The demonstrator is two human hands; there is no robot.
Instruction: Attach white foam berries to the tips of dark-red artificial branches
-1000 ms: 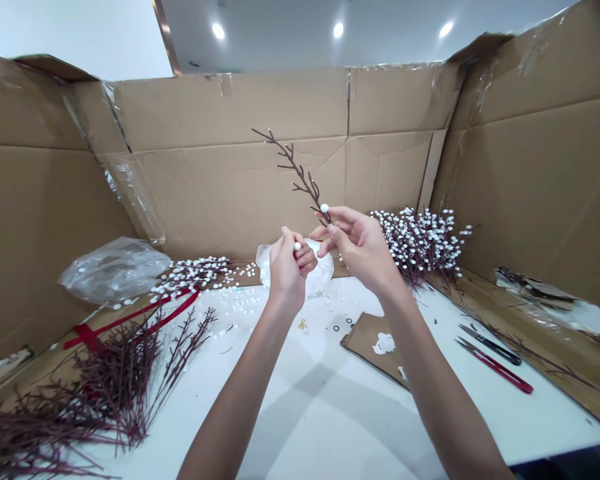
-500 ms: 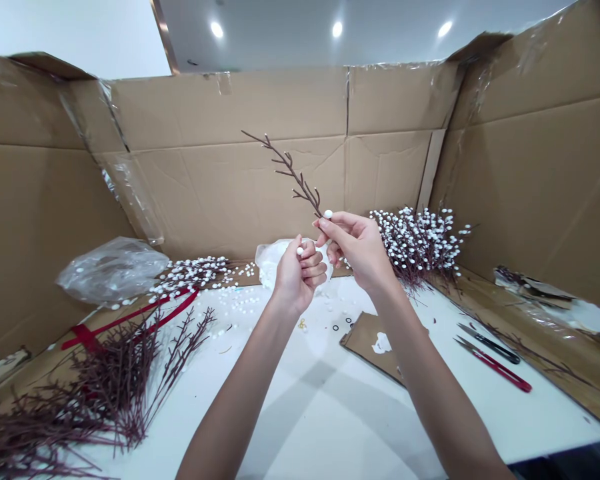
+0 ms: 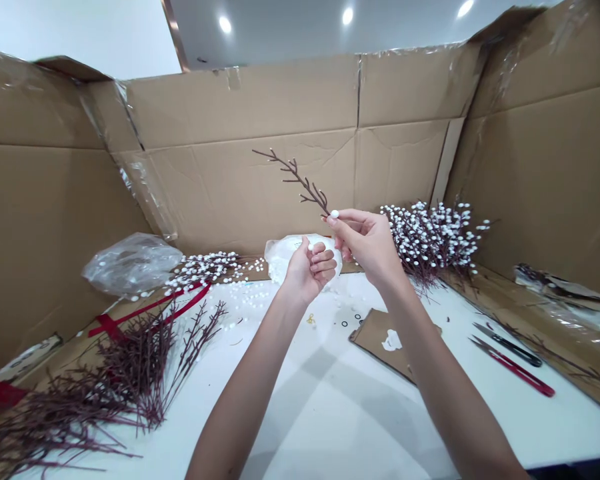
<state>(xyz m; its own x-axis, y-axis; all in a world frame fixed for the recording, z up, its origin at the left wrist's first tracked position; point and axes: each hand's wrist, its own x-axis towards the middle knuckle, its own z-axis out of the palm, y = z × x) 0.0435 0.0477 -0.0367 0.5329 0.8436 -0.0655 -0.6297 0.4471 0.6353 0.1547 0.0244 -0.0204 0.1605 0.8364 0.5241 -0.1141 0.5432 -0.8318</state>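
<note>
My right hand (image 3: 367, 243) is raised over the white table (image 3: 330, 413) and pinches the lower end of a dark red bare twig (image 3: 295, 179), which slants up and left. One small white bead (image 3: 335, 214) sits on the twig right at my fingertips. My left hand (image 3: 311, 270) is curled closed just below and left of the right hand, almost touching it; what its fingers hold is hidden. Behind both hands lies a white plastic bag (image 3: 283, 253).
A pile of bare red twigs (image 3: 95, 387) lies at the left with a red ribbon (image 3: 150, 308) and a clear bag (image 3: 130, 263). Beaded twigs (image 3: 433, 233) stand at the back right, loose beads (image 3: 205, 267) at the back. Snips (image 3: 513, 363) lie right. Cardboard walls (image 3: 240, 180) enclose the table.
The twig has tipped lower and further left. My left hand has closed and come nearer the right hand; the bead seen at its fingertips no longer shows. The view shifted slightly.
</note>
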